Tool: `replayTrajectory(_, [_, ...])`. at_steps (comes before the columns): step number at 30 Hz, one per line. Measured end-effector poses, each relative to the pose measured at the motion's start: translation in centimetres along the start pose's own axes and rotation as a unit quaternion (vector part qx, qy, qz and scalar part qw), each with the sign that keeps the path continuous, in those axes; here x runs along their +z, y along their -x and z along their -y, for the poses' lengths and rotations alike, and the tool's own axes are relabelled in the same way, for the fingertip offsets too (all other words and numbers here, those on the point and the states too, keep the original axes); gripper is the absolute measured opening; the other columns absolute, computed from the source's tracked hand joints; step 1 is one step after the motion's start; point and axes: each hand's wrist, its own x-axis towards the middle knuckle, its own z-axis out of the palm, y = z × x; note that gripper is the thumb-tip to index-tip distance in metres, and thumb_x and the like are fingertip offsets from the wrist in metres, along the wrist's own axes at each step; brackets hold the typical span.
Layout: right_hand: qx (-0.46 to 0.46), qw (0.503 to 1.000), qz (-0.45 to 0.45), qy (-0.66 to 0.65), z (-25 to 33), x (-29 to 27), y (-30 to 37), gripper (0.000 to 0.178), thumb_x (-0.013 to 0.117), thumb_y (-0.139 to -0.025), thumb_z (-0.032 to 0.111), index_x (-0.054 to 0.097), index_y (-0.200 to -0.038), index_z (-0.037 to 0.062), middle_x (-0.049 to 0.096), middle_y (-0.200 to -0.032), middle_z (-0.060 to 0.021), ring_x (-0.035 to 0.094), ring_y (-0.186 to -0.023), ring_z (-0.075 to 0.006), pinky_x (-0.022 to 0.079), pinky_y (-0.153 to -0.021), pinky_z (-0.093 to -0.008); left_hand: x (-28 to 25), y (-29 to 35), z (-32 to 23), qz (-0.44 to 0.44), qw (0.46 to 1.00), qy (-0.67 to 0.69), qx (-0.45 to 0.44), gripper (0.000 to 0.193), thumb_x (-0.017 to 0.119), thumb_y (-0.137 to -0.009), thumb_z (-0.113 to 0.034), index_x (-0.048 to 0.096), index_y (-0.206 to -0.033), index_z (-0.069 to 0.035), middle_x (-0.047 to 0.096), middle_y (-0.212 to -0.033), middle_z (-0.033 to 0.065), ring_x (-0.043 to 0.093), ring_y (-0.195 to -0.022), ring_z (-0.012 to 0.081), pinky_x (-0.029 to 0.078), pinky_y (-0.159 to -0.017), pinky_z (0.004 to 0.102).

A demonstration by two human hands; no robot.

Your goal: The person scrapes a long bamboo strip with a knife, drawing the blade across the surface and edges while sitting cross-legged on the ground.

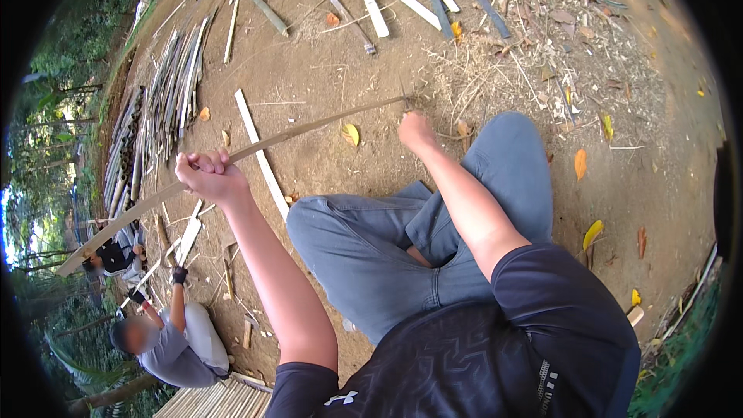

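A long, thin bamboo strip (309,127) runs slantwise from the far left to a spot just above my right fist. My left hand (213,176) is closed around it partway along, with the fingers curled over the top. On the right, my right hand (419,133) makes a fist in front of my knee. From that fist a thin dark blade (405,93), apparently a knife's, points up and meets the strip's right end. The fingers hide its handle. I sit cross-legged on bare earth in grey trousers (364,255).
A pale split slat (261,155) lies beyond my left knee. Bamboo poles (166,85) are stacked at the far left. Split pieces (368,0) and shavings (557,54) litter the ground ahead. A gloved person (182,344) sits at lower left, beside a slatted bamboo surface (213,401); another person (116,255) sits behind.
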Motion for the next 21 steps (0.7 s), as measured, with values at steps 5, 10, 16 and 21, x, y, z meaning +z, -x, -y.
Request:
replayTrajectory(5, [0.032, 0.999, 0.010, 0.038, -2.3, -0.4, -3.4, 0.037, 0.047, -0.098, 0.023, 0.057, -0.121, -0.0043, 0.064, -0.120, -0.0230, 0.062, -0.114, -0.0377, 0.052, -0.092, -0.0465, 0.0, 0.0, 0.1, -0.002, 1.000, 0.009, -0.016, 0.023, 0.047, -0.094, -0.023, 0.039, -0.074, -0.012, 0.027, -0.053, -0.0047, 0.028, -0.045, 0.0079, 0.033, -0.048, 0.0266])
replayTrajectory(10, [0.047, 0.997, 0.000, 0.064, -1.7, 0.8, -1.5, 0.033, 0.051, -0.093, 0.016, 0.061, -0.119, -0.0037, 0.064, -0.120, -0.0234, 0.063, -0.113, -0.0366, 0.053, -0.092, -0.0432, -0.4, 0.1, 0.0, -0.046, 0.999, -0.012, -0.003, 0.023, 0.046, -0.095, -0.021, 0.039, -0.076, -0.012, 0.030, -0.055, -0.0044, 0.031, -0.047, 0.0080, 0.036, -0.050, 0.0268])
replayTrajectory(16, [0.000, 0.995, 0.063, 0.082, -1.7, -2.0, -1.5, 0.037, 0.049, -0.097, 0.026, 0.065, -0.112, -0.0034, 0.063, -0.120, -0.0260, 0.062, -0.113, -0.0387, 0.052, -0.091, -0.0473, 1.0, 0.6, -0.5, -0.103, 0.994, -0.042, -0.002, 0.031, 0.054, -0.100, -0.032, 0.042, -0.082, -0.011, 0.034, -0.058, -0.0041, 0.036, -0.049, 0.0096, 0.045, -0.054, 0.0280])
replayTrajectory(21, [-0.009, 1.000, -0.017, -0.004, -2.0, -3.0, 0.5, 0.047, 0.044, -0.100, 0.036, 0.066, -0.107, -0.0054, 0.064, -0.113, -0.0293, 0.063, -0.105, -0.0429, 0.049, -0.091, -0.0500, 1.6, 0.2, -0.6, -0.093, 0.989, -0.111, 0.033, 0.038, 0.060, -0.096, -0.040, 0.049, -0.093, -0.004, 0.051, -0.066, 0.0043, 0.056, -0.057, 0.0137, 0.053, -0.054, 0.0292])
